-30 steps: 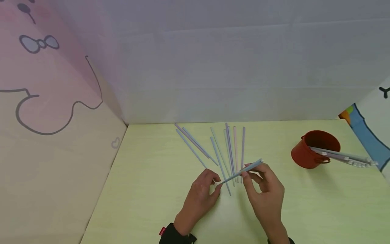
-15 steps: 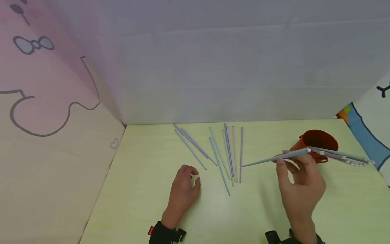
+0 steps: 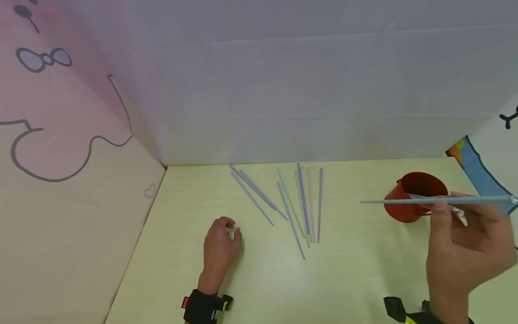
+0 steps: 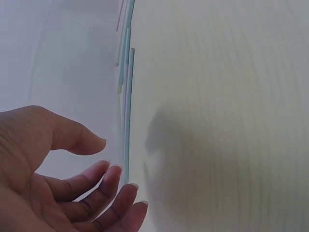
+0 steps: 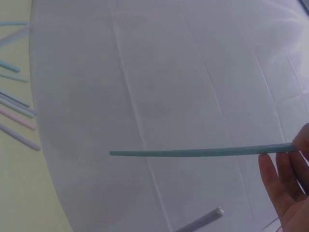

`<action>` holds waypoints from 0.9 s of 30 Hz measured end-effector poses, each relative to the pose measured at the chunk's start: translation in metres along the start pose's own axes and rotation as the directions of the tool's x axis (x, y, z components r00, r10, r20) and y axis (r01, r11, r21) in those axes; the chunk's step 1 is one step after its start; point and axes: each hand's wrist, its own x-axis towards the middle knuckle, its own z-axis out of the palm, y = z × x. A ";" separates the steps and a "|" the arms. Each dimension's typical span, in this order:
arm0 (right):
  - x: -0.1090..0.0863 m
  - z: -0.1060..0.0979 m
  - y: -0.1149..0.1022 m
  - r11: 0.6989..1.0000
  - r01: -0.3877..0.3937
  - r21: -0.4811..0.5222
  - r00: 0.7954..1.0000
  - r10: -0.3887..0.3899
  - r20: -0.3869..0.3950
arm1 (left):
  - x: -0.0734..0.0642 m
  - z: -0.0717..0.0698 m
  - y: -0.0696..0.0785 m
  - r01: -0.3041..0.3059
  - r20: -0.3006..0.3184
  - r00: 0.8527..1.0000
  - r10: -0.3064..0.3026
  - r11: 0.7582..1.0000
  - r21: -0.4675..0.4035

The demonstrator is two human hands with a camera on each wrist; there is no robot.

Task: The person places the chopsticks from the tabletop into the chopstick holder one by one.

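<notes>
My right hand (image 3: 469, 252) pinches a long, slim pale blue stick (image 5: 203, 153) between thumb and fingers, with a clear, glinting tip at its right end. The stick lies level in the head view and overlaps the red bucket (image 3: 404, 215), which is tipped with its mouth raised to the right. Part of a bundle of sticks (image 3: 459, 212) juts out of the bucket, mostly hidden behind my right hand. My left hand (image 3: 220, 245) holds nothing over the table's left half, its fingers loosely curled. Several pastel sticks (image 3: 291, 220) lie beyond it to the right.
Three more sticks (image 3: 252, 199) lie slanted at the back left of the pale yellow-green table (image 3: 336, 279). A grey-white cloth (image 3: 303, 90) stands behind the table, and a pink patterned cloth (image 3: 73, 99) hangs at the left.
The left hand has let go of the pale blue stick and drawn back left. The right hand has carried the stick right, in front of the bucket, and turned it level.
</notes>
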 end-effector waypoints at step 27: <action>0.033 -0.068 0.016 0.362 -0.308 -0.880 0.944 0.236 -0.233 | 0.005 -0.002 -0.017 0.063 0.008 0.998 -0.063 0.998 0.026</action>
